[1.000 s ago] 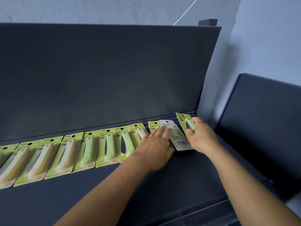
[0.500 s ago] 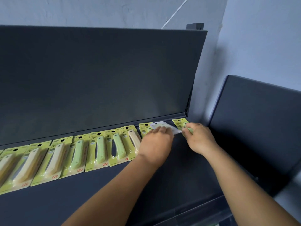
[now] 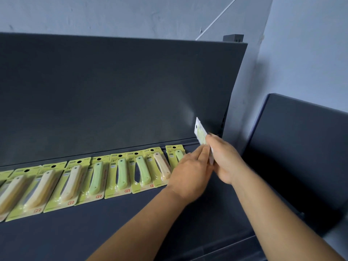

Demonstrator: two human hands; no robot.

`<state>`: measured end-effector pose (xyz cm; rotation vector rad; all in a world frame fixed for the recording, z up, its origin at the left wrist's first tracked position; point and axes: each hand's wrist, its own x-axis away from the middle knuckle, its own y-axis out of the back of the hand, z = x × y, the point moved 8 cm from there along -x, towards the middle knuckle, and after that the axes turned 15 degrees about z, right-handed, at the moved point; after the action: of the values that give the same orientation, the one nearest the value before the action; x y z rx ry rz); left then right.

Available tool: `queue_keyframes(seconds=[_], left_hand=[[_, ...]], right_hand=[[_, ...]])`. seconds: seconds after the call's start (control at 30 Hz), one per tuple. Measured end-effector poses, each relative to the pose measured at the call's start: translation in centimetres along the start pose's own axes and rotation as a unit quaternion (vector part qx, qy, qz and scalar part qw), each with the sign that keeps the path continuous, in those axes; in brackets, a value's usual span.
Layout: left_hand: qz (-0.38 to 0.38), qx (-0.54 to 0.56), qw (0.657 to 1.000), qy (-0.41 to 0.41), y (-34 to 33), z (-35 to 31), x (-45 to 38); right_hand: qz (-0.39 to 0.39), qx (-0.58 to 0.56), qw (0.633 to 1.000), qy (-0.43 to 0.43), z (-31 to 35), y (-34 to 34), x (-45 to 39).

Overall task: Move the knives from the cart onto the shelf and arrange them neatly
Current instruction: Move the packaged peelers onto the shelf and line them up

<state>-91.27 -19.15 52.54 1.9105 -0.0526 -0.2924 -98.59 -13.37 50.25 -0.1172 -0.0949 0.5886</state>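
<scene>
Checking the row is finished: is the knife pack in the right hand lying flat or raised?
Raised: the right hand holds the knife pack tilted on edge above the shelf.

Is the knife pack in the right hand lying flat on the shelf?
No, the right hand holds the knife pack tilted up off the shelf.

Dark shelving against a pale wall

A grey back panel (image 3: 116,95) rises before the bluish-white wall (image 3: 305,44); another dark panel (image 3: 305,151) stands at right.
</scene>
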Motion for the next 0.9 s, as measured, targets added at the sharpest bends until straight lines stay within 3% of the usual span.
queue_keyframes(seconds=[0.07,0.13,0.2,0.3,0.5,0.7,0.8,0.9], left_hand=[[0.045,-0.063,0.996,0.05,-0.6,2.0,0.0],[0.118,-0.113,0.98,0.113,-1.7,4.5,0.3],[0.173,-0.132,0.965,0.145,-2.6,6.1,0.6],[0.181,-0.12,0.966,0.142,-2.9,6.7,0.7],[0.167,-0.14,0.967,0.135,-2.9,6.9,0.8],[0.178,-0.139,0.965,0.131,-3.0,6.6,0.3],[0.168,-0.122,0.97,0.125,-3.1,6.6,0.6],[0.133,-0.094,0.973,0.16,-2.3,7.5,1.1]], right_hand=[[-0.052,0.259,0.964,0.015,0.8,0.7,0.2],[-0.063,0.505,0.861,-0.013,0.3,0.5,0.2],[-0.034,0.611,0.789,-0.062,-1.5,0.1,-0.3],[-0.004,0.689,0.716,-0.11,-3.5,-0.5,-1.0],[0.01,0.699,0.698,-0.153,-4.4,0.1,-1.5],[0.018,0.682,0.713,-0.16,-4.2,0.2,-1.8],[-0.019,0.671,0.728,-0.14,-3.5,1.0,-1.7],[-0.058,0.676,0.716,-0.162,-3.0,2.8,-1.3]])
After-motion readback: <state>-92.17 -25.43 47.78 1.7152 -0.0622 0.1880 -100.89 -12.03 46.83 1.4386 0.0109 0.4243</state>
